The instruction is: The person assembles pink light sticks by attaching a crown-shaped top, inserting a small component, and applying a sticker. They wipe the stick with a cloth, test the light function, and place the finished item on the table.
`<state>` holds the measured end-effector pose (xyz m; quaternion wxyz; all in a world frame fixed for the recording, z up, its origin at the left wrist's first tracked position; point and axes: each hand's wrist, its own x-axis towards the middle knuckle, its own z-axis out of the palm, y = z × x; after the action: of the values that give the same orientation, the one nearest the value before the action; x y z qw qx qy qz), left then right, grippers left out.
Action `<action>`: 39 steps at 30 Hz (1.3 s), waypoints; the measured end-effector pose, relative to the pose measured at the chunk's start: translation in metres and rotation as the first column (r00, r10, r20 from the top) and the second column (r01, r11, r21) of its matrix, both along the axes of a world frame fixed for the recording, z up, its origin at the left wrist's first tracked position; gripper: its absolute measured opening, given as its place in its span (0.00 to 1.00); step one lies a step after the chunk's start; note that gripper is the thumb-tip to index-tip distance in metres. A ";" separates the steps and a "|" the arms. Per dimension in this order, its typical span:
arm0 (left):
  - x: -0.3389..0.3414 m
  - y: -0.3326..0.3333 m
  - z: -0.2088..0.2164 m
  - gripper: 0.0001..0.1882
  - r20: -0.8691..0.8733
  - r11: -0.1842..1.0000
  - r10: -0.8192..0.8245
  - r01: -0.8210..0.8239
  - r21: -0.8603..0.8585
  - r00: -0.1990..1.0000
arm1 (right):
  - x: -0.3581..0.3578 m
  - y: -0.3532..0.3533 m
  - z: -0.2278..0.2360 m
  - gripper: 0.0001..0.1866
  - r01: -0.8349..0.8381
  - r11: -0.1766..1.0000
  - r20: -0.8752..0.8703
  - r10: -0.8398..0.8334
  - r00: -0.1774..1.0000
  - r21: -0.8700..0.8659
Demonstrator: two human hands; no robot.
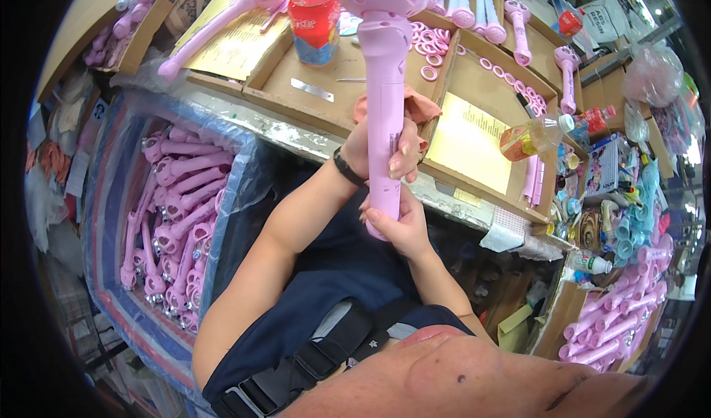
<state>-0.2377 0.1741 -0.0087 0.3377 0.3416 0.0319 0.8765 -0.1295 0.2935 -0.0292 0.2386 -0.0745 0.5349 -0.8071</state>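
A pink plastic wand [385, 107] stands upright before me, its wide, hollow head cut off by the top edge. My left hand [358, 147], with a black band at the wrist, is closed around the middle of the handle. An orange cloth [421, 107] sticks out behind the handle beside this hand; I cannot tell whether the fingers grip it. My right hand [404, 229] is closed around the handle's lower end, thumb across the front.
A blue-lined bag [252, 159] of pink wands stands at left. Cardboard trays [348, 111] on the bench carry pink rings [429, 44], a metal strip [312, 90], a red-labelled bottle [314, 18], a yellow drink bottle [529, 139] and a yellow sheet [470, 140]. More pink parts [618, 314] fill a box at right.
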 end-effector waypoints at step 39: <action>0.042 -0.019 -0.097 0.21 -0.918 -0.543 -0.351 -0.757 0.362 -0.187 | -0.207 0.317 0.165 0.08 0.958 -0.181 -0.960 0.213 -0.183 -0.223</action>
<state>-0.1959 0.1553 -0.1056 -0.2974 0.2214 0.9110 0.1806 -0.3361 0.6109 0.1359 -0.6089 -0.0412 0.7885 -0.0762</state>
